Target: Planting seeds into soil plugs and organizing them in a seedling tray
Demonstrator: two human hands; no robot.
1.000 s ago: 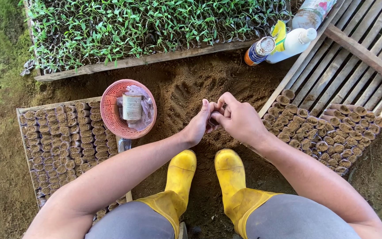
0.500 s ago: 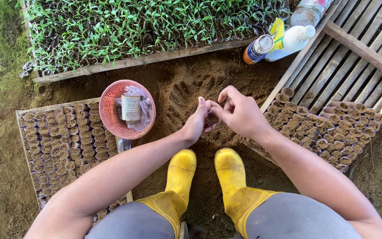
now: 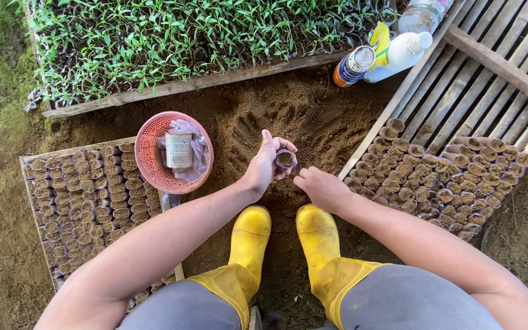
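Head view: left hand (image 3: pixel 263 168) curls around one small soil-filled pot (image 3: pixel 285 160), held above the loose soil (image 3: pixel 313 122). Right hand (image 3: pixel 320 187) sits just beside it, fingers loosely bent, empty. Two yellow boots (image 3: pixel 249 235) below, one pink basket (image 3: pixel 154 153) at left, two bottles (image 3: pixel 398 52) beyond.

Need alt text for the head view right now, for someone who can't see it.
Seen from above, the left hand holds a small soil-filled pot over loose soil, with the right hand just beside it, above yellow boots. A pink basket and trays of filled pots lie left, seedlings above.
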